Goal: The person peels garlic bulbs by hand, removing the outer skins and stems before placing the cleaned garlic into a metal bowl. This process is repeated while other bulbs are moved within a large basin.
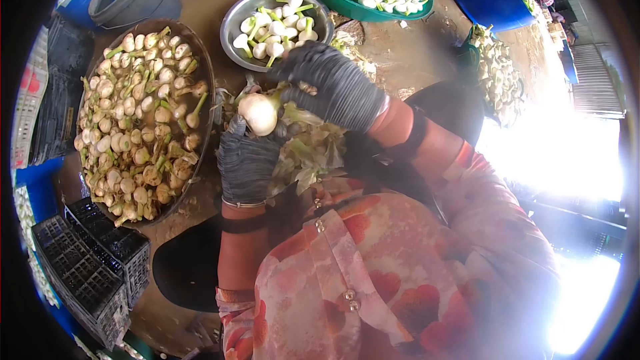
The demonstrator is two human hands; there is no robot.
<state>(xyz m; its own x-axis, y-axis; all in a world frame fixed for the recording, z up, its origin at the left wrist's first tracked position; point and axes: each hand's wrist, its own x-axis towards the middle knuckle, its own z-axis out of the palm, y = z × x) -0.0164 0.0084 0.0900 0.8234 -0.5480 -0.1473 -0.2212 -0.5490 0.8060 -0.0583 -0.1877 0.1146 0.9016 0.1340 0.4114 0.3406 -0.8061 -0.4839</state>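
Note:
A large whitish garlic bulb (258, 114) sits at the fingertips of my left hand (248, 163), which wears a dark grey glove and is closed around its lower side. My right hand (330, 87), gloved the same way, is by the bulb's green stem, its fingers bent and blurred by motion; whether they grip anything is unclear. Loose pale peelings (310, 150) lie under and between the hands. Just beyond them a steel bowl (230, 47) holds peeled white bulbs with short green stems.
On the left, a wide round pan (208, 103) is full of unpeeled bulbs. Black crates (80, 253) stand at lower left, a grey bucket (150, 0) at upper left. A green basin (373, 13) of white bulbs and a blue tub (493, 0) are at the top.

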